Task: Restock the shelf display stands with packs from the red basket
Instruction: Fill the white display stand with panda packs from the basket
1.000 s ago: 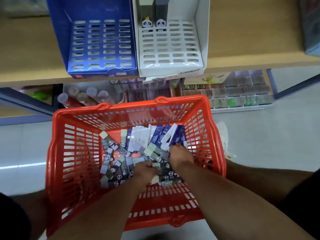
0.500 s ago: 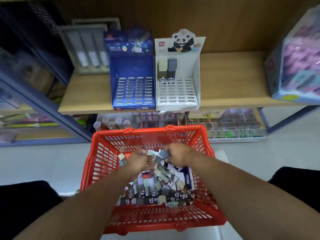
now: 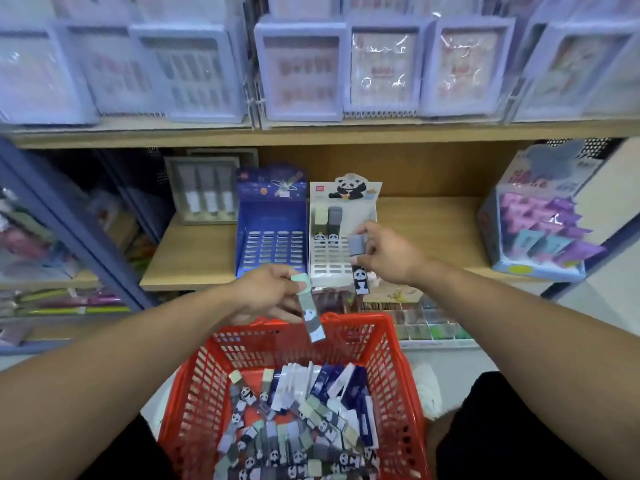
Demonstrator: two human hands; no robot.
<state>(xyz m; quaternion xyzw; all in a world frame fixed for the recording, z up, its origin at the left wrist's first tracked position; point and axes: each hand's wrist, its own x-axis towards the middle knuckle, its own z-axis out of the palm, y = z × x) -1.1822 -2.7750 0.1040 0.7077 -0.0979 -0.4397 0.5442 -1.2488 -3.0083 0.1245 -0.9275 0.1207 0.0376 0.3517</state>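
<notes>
Both hands pinch slim panda packs: left hand [image 3: 266, 292] mint-capped, right hand [image 3: 384, 254] grey (glossy card).

Bare slots across white stand [image 3: 332, 263]; two upright packs [image 3: 328, 221] at its back.

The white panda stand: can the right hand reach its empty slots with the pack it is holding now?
Probably yes. The right hand pinches a grey panda pack directly over the white panda stand, whose lower slots are empty. Only two packs stand at the back, and nothing lies between hand and slots.
</notes>
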